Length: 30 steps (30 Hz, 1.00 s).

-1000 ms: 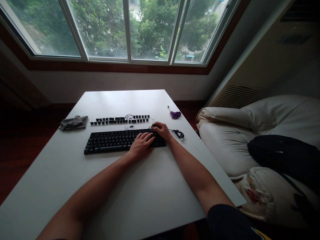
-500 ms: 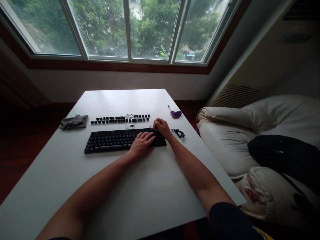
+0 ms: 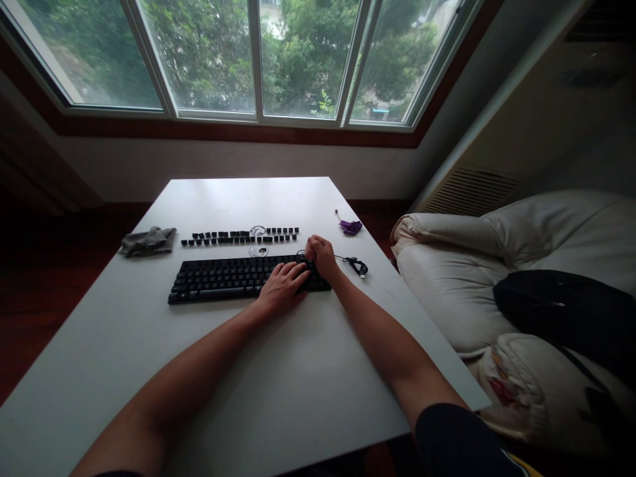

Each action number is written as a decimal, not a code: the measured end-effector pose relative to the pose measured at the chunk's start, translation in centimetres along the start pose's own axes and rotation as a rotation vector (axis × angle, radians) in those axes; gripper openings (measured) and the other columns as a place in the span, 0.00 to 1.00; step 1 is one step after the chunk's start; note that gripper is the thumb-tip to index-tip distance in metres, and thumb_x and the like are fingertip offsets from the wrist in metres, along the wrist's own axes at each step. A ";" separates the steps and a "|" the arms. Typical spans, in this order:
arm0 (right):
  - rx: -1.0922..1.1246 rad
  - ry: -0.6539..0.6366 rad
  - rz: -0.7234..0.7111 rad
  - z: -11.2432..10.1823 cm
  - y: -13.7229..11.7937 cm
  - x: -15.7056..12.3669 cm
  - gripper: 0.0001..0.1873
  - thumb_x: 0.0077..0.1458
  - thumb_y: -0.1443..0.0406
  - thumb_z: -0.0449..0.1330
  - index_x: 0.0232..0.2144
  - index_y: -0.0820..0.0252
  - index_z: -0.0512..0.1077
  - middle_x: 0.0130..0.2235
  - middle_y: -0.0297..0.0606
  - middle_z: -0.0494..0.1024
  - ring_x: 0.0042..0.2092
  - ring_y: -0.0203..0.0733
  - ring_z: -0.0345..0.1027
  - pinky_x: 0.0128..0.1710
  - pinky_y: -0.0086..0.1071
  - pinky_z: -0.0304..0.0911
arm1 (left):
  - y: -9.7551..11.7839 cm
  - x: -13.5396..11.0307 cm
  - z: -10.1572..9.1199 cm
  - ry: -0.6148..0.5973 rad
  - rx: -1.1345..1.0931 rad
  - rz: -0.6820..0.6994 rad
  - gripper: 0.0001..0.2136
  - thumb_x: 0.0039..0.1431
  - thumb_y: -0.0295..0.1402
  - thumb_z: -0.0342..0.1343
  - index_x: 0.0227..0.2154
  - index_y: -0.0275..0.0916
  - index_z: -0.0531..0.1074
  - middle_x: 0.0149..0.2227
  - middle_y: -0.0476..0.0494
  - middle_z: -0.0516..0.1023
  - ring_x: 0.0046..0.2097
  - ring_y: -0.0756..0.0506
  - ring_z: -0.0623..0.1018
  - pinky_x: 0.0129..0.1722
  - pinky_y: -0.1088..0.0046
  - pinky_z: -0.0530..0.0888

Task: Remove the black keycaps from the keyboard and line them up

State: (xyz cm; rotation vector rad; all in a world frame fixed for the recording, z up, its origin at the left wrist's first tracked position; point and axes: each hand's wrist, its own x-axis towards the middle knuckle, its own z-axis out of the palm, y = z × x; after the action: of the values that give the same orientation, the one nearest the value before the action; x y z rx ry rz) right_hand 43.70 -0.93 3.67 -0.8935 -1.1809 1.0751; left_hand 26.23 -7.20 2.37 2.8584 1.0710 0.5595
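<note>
A black keyboard (image 3: 223,278) lies on the white table (image 3: 238,384). My left hand (image 3: 282,285) rests flat on its right part, fingers stretched over the keys. My right hand (image 3: 322,254) is curled in a pinch over the keyboard's far right corner; what it grips is too small to make out. A row of loose black keycaps (image 3: 233,236) lies just behind the keyboard, with two wire ring tools (image 3: 257,241) among them.
A grey cloth (image 3: 148,240) lies at the table's left. A coiled black cable (image 3: 356,265) and a small purple object (image 3: 350,226) sit near the right edge. A white cushioned sofa (image 3: 497,265) with a black bag (image 3: 566,311) stands to the right. Windows run behind.
My right hand has lifted a little from the keyboard's right corner and closed into a tighter pinch. My left hand has stayed in place.
</note>
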 end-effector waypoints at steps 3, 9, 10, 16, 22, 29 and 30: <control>-0.107 -0.058 -0.014 0.4 0.0 -0.5 0.27 0.55 0.46 0.61 0.19 0.55 0.56 0.18 0.28 0.59 0.21 0.32 0.51 0.22 0.30 0.54 | 0.0 0.0 0.1 0.000 0.001 -0.002 0.26 0.63 0.41 0.55 0.64 0.46 0.64 0.67 0.39 0.64 0.66 0.34 0.62 0.65 0.48 0.58; -0.035 0.019 -0.035 0.5 0.1 -0.4 0.26 0.57 0.47 0.59 0.19 0.54 0.53 0.18 0.28 0.56 0.21 0.33 0.49 0.22 0.31 0.54 | -0.2 0.0 0.2 -0.001 0.006 0.002 0.26 0.63 0.42 0.55 0.63 0.45 0.64 0.66 0.40 0.64 0.66 0.34 0.62 0.65 0.49 0.59; 0.011 0.050 -0.029 0.4 0.1 -0.2 0.26 0.57 0.47 0.58 0.20 0.53 0.52 0.18 0.27 0.53 0.20 0.33 0.48 0.22 0.32 0.53 | -0.2 0.0 0.1 -0.002 0.006 0.004 0.26 0.63 0.42 0.55 0.63 0.45 0.64 0.66 0.40 0.65 0.66 0.34 0.62 0.65 0.49 0.59; 0.208 0.163 -0.018 -1.3 -0.3 1.1 0.27 0.60 0.47 0.54 0.21 0.53 0.46 0.18 0.26 0.46 0.20 0.35 0.44 0.21 0.33 0.54 | -0.2 0.0 0.1 -0.002 -0.002 -0.002 0.25 0.63 0.41 0.55 0.63 0.45 0.65 0.66 0.41 0.65 0.65 0.35 0.63 0.65 0.50 0.59; 0.212 0.130 -0.003 -1.6 -0.8 1.2 0.26 0.60 0.48 0.55 0.21 0.53 0.47 0.18 0.26 0.47 0.20 0.35 0.46 0.22 0.33 0.56 | -0.1 0.0 0.0 0.002 -0.004 0.000 0.25 0.63 0.41 0.55 0.63 0.45 0.65 0.66 0.40 0.65 0.65 0.35 0.63 0.64 0.50 0.59; 0.092 0.092 -0.052 -0.6 -0.9 0.7 0.26 0.55 0.51 0.61 0.20 0.54 0.52 0.18 0.26 0.52 0.20 0.31 0.46 0.19 0.28 0.49 | -0.1 0.0 -0.2 0.006 -0.007 0.008 0.25 0.63 0.40 0.55 0.63 0.45 0.65 0.66 0.40 0.65 0.65 0.35 0.63 0.64 0.50 0.60; 0.072 0.084 -0.061 -0.6 -0.9 0.7 0.25 0.55 0.52 0.62 0.19 0.55 0.53 0.18 0.26 0.52 0.20 0.31 0.47 0.19 0.28 0.49 | -0.1 0.0 -0.2 0.007 -0.006 0.008 0.25 0.63 0.40 0.55 0.63 0.45 0.65 0.66 0.40 0.65 0.65 0.35 0.63 0.64 0.51 0.60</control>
State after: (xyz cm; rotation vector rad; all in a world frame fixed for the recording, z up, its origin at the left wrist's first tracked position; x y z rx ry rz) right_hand 44.50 -0.51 4.61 -0.8339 -1.0861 1.0150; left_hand 26.10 -7.14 2.51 2.8593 1.0576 0.5721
